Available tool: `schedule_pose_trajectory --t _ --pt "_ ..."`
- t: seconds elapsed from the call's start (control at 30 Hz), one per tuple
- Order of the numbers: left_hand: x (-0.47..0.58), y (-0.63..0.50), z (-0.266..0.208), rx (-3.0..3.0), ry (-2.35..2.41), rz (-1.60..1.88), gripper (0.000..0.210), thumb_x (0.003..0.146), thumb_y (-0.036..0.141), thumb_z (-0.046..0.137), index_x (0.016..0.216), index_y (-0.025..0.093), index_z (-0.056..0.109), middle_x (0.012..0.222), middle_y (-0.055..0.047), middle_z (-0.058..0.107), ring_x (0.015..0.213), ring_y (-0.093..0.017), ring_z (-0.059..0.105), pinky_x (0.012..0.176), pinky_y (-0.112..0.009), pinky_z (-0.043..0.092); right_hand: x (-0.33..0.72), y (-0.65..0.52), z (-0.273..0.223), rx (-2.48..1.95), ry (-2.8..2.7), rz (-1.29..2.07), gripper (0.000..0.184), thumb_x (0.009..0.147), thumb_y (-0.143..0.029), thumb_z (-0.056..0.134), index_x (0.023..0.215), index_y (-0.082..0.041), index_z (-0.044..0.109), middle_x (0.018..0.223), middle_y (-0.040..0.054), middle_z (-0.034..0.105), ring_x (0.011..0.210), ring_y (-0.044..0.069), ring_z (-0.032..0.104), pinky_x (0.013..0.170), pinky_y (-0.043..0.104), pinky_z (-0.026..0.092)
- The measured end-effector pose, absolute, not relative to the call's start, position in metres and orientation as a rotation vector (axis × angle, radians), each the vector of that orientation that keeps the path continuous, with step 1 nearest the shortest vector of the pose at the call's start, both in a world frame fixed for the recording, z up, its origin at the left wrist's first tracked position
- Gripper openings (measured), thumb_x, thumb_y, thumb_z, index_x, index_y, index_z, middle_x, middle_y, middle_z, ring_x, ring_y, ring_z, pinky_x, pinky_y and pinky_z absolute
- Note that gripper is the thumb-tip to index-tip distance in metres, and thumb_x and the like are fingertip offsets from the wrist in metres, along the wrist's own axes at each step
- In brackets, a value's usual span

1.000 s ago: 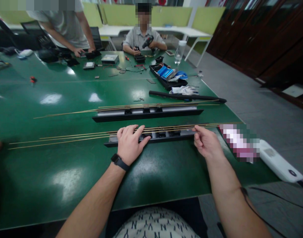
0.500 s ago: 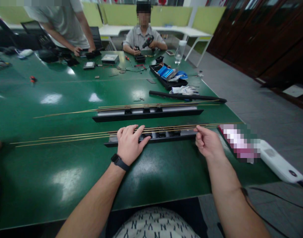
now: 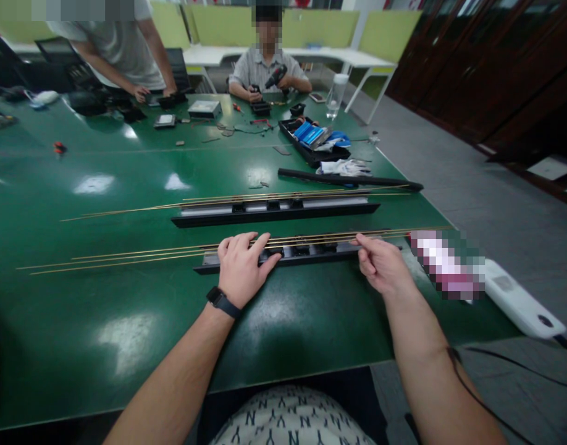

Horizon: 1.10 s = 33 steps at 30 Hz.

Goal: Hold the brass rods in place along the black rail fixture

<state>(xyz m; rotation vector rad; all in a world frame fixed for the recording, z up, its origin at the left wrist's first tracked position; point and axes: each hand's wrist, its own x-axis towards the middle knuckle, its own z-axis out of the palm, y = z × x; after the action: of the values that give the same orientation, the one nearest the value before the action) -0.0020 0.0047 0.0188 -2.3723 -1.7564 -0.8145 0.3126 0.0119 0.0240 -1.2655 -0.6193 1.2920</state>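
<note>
Pinching what appears to be one thin, straight, gold-coloured rod (image 3: 325, 242), the right hand (image 3: 382, 262) is closed at thumb and forefinger. The left hand (image 3: 241, 262) lies over the rods; whether it clamps them cannot be told. Assessed risk: a sideways pull could bend the rod or shift its neighbours, given their slenderness and long overhang. From the right grip, the rod extends leftward above a black-edged, grey-lined channel (image 3: 311, 259) on the green surface (image 3: 311, 330).
</note>
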Motion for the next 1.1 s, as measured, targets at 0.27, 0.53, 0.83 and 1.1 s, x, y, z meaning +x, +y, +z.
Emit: schedule_pose_trajectory --t 0.27,0.53,0.83,1.1 --pt "-0.002 0.005 0.019 -2.375 -1.763 -0.819 0.044 0.097 0.054 0.063 0.133 0.029 0.068 0.13 -0.012 0.069 0.121 -0.031 0.061 0.108 -0.052 0.034 0.318 0.013 0.025 -1.286 -0.542 1.204 0.022 0.074 -0.032 0.085 0.076 -0.016 0.07 0.046 -0.003 0.057 0.027 0.005 0.036 0.023 0.015 0.023" --pt "-0.001 0.004 0.02 -2.375 -1.758 -0.818 0.044 0.097 0.055 0.063 0.133 0.029 0.068 0.13 -0.011 0.069 0.121 -0.031 0.061 0.107 -0.052 0.034 0.31 0.011 0.023 -1.291 -0.654 1.289 0.036 0.07 -0.04 0.092 0.082 -0.011 0.074 0.049 -0.0009 0.059 0.027 0.004 0.038 0.025 0.014 0.021" --pt "-0.002 0.004 0.02 -2.382 -1.763 -0.809 0.045 0.097 0.055 0.063 0.133 0.029 0.068 0.131 -0.012 0.069 0.121 -0.031 0.061 0.108 -0.052 0.034 0.317 0.013 0.024 -1.281 -0.57 1.239 0.027 0.072 -0.034 0.088 0.077 -0.015 0.07 0.047 -0.0038 0.055 0.026 0.004 0.036 0.023 0.015 0.023" --pt "-0.001 0.004 0.02 -2.385 -1.761 -0.823 0.044 0.097 0.054 0.062 0.133 0.029 0.067 0.131 -0.012 0.069 0.122 -0.032 0.061 0.108 -0.052 0.034 0.309 0.011 0.022 -1.3 -0.675 1.308 0.039 0.07 -0.044 0.093 0.084 -0.014 0.072 0.049 -0.0022 0.059 0.027 0.004 0.037 0.025 0.014 0.021"
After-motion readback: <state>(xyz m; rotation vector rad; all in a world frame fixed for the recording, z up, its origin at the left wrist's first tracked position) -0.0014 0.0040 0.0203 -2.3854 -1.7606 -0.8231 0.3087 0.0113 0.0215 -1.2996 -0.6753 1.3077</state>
